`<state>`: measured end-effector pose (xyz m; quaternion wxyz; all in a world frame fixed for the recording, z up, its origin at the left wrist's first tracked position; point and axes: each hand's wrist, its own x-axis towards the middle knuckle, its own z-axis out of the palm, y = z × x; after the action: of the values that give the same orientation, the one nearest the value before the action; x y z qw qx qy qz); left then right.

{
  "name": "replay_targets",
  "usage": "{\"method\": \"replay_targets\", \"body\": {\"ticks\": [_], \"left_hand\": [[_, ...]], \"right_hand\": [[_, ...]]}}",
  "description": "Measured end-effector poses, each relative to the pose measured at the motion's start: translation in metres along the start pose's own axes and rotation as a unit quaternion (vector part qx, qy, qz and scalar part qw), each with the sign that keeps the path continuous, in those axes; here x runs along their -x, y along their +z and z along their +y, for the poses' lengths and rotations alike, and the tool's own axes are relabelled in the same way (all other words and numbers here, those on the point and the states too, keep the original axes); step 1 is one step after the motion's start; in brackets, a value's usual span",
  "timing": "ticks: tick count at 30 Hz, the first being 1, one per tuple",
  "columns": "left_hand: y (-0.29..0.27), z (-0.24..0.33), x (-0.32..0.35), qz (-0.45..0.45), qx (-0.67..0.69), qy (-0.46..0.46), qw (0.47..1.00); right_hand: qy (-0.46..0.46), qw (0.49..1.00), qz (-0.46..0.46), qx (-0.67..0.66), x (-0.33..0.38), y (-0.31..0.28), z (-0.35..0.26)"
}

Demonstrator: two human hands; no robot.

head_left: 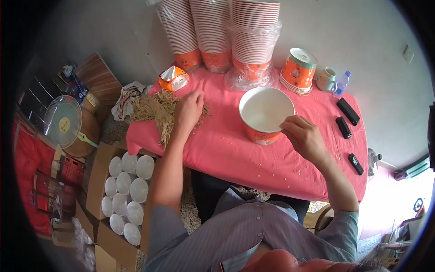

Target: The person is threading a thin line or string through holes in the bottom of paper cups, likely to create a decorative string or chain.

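Already apart from the far plastic-wrapped white-and-orange paper-bucket stacks [210, 34], the upright white-lined orange paper bucket [266, 111] at centre is pinched at its right rim by the right hand [303, 135], nothing seen inside, while beside the tan stringy heap [156, 110] at left the left hand [190, 109] is curled, contents untellable.

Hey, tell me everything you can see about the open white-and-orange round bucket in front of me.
The open white-and-orange round bucket looks like coated paper, with a wide pale rim, a plain white inside and a printed orange outer wall. It stands mouth up on the pink cloth-covered table. The right hand has its fingertips at the bucket's right rim; whether they grip is unclear.
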<state>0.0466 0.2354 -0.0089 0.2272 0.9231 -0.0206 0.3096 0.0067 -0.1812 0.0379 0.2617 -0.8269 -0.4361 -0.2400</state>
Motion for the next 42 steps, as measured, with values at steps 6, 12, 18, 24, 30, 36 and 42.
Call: {"method": "replay_targets", "body": {"ticks": [6,12,18,24,30,36,42], "left_hand": [[0.003,-0.037,0.024,-0.079,-0.114,0.148,0.979],[-0.002,-0.047,0.027,-0.072,-0.108,0.151,0.98],[-0.026,0.014,0.049,0.0,-0.014,0.168,0.986],[-0.02,0.12,0.107,-0.022,0.078,0.151,0.985],[0.013,0.167,0.145,-0.042,0.168,0.086,0.981],[0.032,0.191,0.167,-0.025,0.115,0.158,0.98],[0.041,0.204,0.183,-0.077,0.126,0.166,0.975]], "right_hand": [[0.02,0.999,0.021,0.018,0.011,-0.003,0.001],[0.022,0.996,0.08,0.031,0.021,-0.023,-0.025],[0.127,0.978,0.053,-0.155,0.064,-0.001,-0.069],[0.286,0.868,-0.032,-0.405,0.088,0.063,-0.096],[0.435,0.673,-0.049,-0.596,0.084,0.078,-0.097],[0.489,0.579,0.063,-0.65,0.087,0.082,-0.087],[0.496,0.607,0.101,-0.613,0.096,0.072,-0.071]]}}
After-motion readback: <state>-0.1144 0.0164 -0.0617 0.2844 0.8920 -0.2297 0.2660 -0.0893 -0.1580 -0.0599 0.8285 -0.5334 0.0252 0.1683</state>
